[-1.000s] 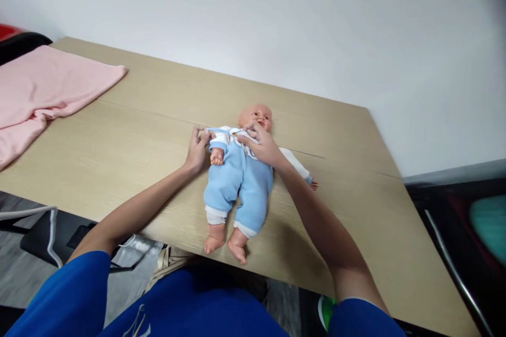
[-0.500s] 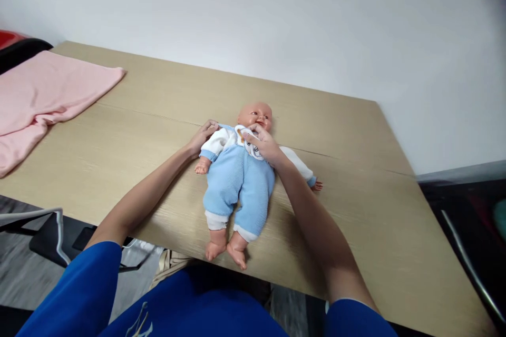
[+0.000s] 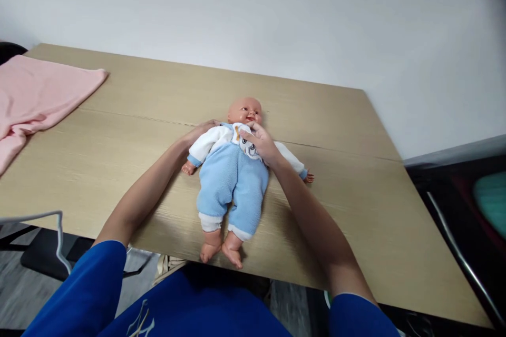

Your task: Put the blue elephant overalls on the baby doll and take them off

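Observation:
A baby doll (image 3: 245, 109) lies on its back with its feet toward me. It wears a fleecy outfit (image 3: 233, 174) with blue trousers, white sleeves and a cartoon face on the chest. My right hand (image 3: 261, 142) is closed at the collar by the chin, with thumb and fingers pinching the cloth. My left hand (image 3: 203, 129) is at the doll's shoulder on the left side, behind the white sleeve (image 3: 209, 142). The sleeve covers most of its fingers, so their grip is hidden.
The doll lies near the front edge of a wooden table (image 3: 336, 210). A pink cloth (image 3: 47, 84) is spread at the far left. A white wall (image 3: 237, 16) rises behind the table. Dark chair parts (image 3: 47, 253) stand at the lower left.
The view has shifted slightly to the right. The doll's white sleeve on the left now sits further out and covers more of my left hand. My right hand remains at the collar.

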Demonstrator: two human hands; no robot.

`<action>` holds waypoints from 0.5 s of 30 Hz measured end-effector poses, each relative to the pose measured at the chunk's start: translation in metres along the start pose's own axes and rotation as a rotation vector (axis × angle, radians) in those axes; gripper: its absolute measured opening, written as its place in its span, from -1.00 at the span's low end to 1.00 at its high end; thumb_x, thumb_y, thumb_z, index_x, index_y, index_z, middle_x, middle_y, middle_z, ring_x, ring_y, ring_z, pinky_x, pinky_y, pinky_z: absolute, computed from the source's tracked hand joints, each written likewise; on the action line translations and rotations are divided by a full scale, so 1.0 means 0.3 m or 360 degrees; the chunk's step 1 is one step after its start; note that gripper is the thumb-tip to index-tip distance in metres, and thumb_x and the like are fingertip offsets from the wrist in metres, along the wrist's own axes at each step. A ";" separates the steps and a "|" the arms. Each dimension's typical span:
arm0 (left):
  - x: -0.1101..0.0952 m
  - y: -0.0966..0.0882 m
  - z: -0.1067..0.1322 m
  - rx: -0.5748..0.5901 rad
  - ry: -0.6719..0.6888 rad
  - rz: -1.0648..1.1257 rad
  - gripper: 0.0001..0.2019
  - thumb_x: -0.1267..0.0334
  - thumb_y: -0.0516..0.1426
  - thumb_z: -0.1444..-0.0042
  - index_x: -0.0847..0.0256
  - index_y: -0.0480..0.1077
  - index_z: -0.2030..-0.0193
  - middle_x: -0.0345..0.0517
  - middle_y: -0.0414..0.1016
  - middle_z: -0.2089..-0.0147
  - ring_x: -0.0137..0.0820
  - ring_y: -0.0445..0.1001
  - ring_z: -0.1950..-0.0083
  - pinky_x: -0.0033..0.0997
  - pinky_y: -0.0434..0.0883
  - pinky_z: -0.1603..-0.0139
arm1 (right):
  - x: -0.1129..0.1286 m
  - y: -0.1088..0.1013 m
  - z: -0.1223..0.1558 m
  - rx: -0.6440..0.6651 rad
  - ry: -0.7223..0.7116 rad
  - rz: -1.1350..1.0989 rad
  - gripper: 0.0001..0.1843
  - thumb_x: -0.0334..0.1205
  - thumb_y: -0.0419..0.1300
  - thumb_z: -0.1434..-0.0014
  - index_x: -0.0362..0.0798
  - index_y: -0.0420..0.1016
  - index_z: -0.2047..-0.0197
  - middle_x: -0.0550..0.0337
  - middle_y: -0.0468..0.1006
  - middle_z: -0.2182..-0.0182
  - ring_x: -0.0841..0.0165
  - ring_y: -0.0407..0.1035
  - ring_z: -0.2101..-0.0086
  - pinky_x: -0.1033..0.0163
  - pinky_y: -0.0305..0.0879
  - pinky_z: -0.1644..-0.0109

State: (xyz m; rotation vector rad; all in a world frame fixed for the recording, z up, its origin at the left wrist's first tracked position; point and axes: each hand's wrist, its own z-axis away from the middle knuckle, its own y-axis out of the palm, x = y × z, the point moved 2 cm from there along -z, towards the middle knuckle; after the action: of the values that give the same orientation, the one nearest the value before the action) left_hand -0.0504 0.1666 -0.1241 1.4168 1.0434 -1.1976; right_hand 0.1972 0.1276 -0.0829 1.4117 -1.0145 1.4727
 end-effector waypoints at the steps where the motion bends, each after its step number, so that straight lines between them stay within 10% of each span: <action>1: -0.018 -0.009 0.003 0.0073 -0.0070 -0.0033 -0.63 -0.06 0.54 -0.20 0.17 0.66 0.14 0.08 0.73 0.07 -0.09 0.68 0.07 -0.08 0.63 -0.02 | 0.005 -0.003 0.005 0.0009 0.0013 0.0011 -0.19 0.59 0.62 -0.03 0.16 0.38 0.13 0.32 0.62 0.34 0.30 0.51 0.38 0.18 0.49 0.30; 15: -0.136 -0.108 0.033 0.0556 -0.0067 -0.0683 -0.44 -0.18 0.60 -0.09 0.14 0.74 -0.08 0.07 0.79 -0.14 0.00 0.66 -0.18 -0.14 0.55 -0.23 | 0.076 -0.238 0.033 0.0014 -0.0233 0.1010 -0.48 0.39 0.44 -0.39 0.07 0.69 0.14 0.08 0.82 0.20 0.05 0.66 0.14 -0.01 0.51 -0.01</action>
State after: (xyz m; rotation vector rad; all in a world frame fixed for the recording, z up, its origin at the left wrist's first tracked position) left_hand -0.0897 0.1612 -0.0888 1.4612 1.1866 -1.7831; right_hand 0.2676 0.1421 -0.0595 1.2741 -1.6545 1.8290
